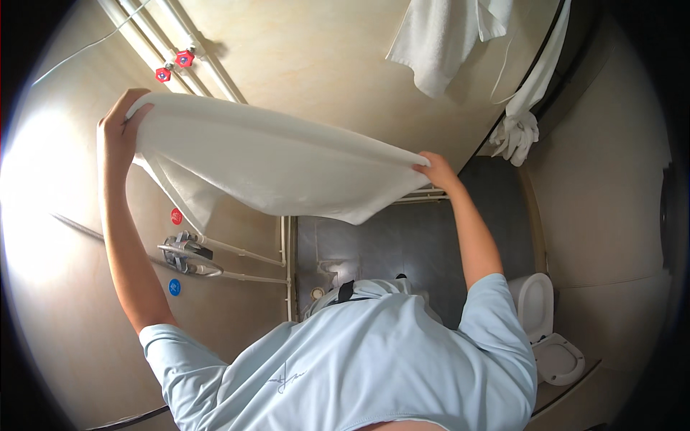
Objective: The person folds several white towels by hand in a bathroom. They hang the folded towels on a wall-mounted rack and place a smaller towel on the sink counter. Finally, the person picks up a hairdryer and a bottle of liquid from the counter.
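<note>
A white towel is stretched in the air between my two hands, its upper edge sloping down to the right. My left hand grips its upper left corner, with the thumb lying across the cloth. At the other end, my right hand pinches the upper right corner. The towel's lower edge hangs loose, and a folded flap dangles at the left near the shower mixer. Part of the wall and of the white pipes is hidden behind the cloth.
On the left wall are a shower mixer tap with a metal hose and white pipes with red valve handles. More white towels hang upper right, near a bunched white cloth. A toilet stands lower right on the grey tiled floor.
</note>
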Motion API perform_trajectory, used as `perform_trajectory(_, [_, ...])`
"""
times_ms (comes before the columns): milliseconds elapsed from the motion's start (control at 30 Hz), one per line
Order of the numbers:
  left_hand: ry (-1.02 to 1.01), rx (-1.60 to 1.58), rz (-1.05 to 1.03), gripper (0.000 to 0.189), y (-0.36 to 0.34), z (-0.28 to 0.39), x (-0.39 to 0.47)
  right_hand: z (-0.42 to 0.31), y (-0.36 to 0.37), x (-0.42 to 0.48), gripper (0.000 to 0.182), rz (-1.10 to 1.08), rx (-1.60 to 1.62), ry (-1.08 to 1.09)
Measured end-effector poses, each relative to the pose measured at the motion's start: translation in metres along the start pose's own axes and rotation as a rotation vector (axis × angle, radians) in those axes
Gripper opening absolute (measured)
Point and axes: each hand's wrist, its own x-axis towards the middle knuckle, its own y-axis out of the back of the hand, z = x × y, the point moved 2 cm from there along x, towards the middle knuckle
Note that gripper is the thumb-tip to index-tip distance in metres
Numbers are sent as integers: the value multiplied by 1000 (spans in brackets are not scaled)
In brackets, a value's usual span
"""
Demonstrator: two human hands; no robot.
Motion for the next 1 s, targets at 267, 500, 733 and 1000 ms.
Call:
perform_trajectory(267, [125, -56, -318, 22, -27, -95, -29, -59, 118, -4, 24, 186, 621, 5])
perform_trajectory(500, [605, -492, -209, 42, -122, -129, -60, -116, 157, -18, 38, 34, 784, 19])
perform_trajectory(733, [518, -776, -374, 40, -193, -3, -66, -213, 95, -49, 34, -191, 601, 97])
perform_trajectory(1000, [218, -739, -563, 31, -209, 130, -87, -254, -14, -13, 23, -63, 70, 509])
